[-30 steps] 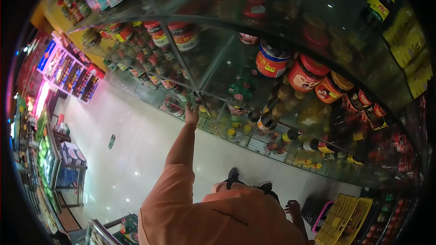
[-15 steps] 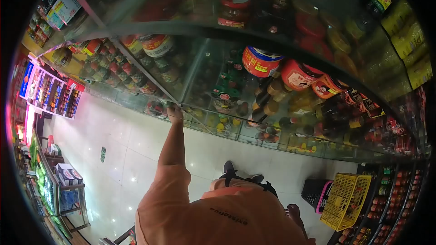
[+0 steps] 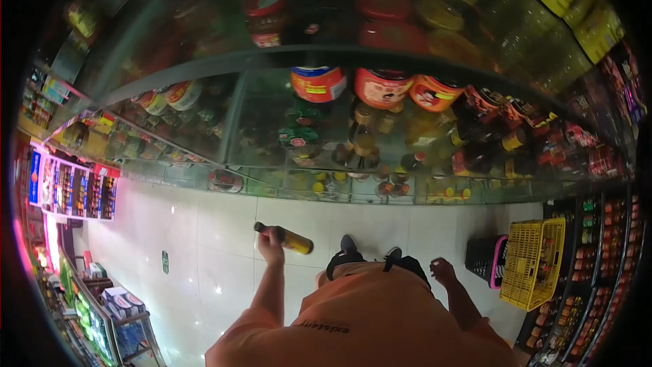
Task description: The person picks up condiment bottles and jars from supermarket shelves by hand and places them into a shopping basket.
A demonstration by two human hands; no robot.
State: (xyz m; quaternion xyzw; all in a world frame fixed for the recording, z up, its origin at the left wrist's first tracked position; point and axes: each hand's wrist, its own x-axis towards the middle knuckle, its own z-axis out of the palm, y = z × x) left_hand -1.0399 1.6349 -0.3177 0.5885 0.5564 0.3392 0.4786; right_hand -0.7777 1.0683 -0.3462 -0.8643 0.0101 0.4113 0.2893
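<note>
My left hand is closed round the neck end of a dark bottle with a yellowish label. The bottle is tilted nearly on its side above the pale floor, apart from the shelves. On the right, my right hand hangs beside my body with loosely bent fingers, and no object shows in it. In front stand glass shelves with jars and bottles, among them a red jar with a blue lid and a red jar with a pale label.
A yellow basket and a black basket with a pink rim stand on the floor at the right, near a rack of jars. At the left are a lit display and a low stand with boxes.
My left hand has drawn back from the lower shelf and now holds a bottle over the floor. My right hand has risen and shows more fully. The view has turned.
</note>
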